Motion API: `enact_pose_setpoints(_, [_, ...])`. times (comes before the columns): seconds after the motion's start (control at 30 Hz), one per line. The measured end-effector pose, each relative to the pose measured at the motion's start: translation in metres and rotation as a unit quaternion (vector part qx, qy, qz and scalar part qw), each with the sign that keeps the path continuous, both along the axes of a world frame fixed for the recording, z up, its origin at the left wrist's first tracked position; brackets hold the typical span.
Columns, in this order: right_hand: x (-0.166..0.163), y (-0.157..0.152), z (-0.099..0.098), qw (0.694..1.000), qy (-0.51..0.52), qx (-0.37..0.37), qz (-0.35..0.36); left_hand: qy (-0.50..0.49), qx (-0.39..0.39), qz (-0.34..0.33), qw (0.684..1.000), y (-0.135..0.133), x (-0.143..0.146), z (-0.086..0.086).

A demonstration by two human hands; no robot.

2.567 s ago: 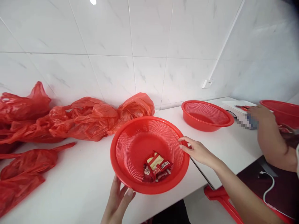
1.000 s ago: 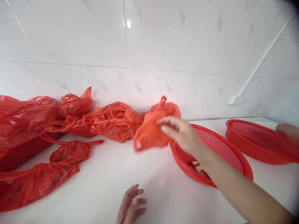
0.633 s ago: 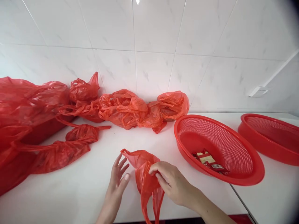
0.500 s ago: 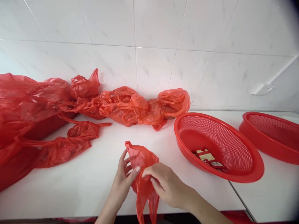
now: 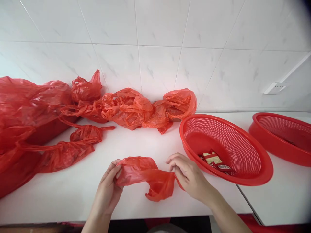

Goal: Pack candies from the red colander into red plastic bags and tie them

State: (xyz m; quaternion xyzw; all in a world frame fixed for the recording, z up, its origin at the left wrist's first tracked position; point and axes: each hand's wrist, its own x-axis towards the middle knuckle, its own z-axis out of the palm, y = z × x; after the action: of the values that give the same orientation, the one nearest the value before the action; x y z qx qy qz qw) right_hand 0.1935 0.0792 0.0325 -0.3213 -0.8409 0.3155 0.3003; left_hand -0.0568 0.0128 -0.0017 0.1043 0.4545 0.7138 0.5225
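Observation:
An empty red plastic bag (image 5: 145,176) is stretched between my two hands just above the white counter (image 5: 73,197). My left hand (image 5: 108,187) pinches its left end. The bag's right end is pinched by my right hand (image 5: 189,174). To the right of my right hand stands a red mesh basket (image 5: 245,174) with a few red and cream snack packets (image 5: 215,161) lying in it.
Several crumpled red plastic bags (image 5: 131,110) lie along the tiled wall and at the left (image 5: 31,106). A second red basket (image 5: 282,136) stands at the far right. A white wall socket (image 5: 274,88) sits above it. The counter's front edge runs just below my hands.
My right hand took a red bag from the pile and brought it down in front of me. My left hand has taken hold too, and both hands have pulled the bag out sideways.

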Motion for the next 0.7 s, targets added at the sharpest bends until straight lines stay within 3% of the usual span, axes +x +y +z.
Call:
enact_pose_setpoints(0.1, [-0.029, -0.015, -0.004, 0.997, 0.013, -0.056, 0.048, -0.02, -0.027, -0.037, 0.999, -0.005, 0.022, 0.009])
enact_pose_setpoints(0.2, [-0.047, -0.012, -0.021, 0.983, -0.135, -0.093, 0.086, -0.049, -0.077, -0.089, 0.992, -0.018, 0.026, 0.014])
enact_pose_setpoints(0.33, [-0.039, 0.011, -0.041, 0.946, -0.305, -0.107, -0.01, -0.028, -0.101, -0.029, 0.994, -0.039, 0.004, 0.019])
enact_pose_setpoints(0.57, [-0.017, 0.04, -0.032, 0.975, -0.19, -0.018, -0.111, -0.176, -0.134, 0.114, 0.969, -0.037, -0.029, 0.03])
enact_pose_setpoints(0.63, [-0.014, 0.046, -0.027, 0.977, -0.175, -0.019, -0.124, -0.135, -0.109, 0.138, 0.975, -0.036, -0.032, 0.022])
enact_pose_setpoints(0.7, [-0.012, 0.049, -0.024, 0.978, -0.161, -0.028, -0.129, -0.001, -0.098, 0.145, 0.985, -0.036, -0.031, 0.012])
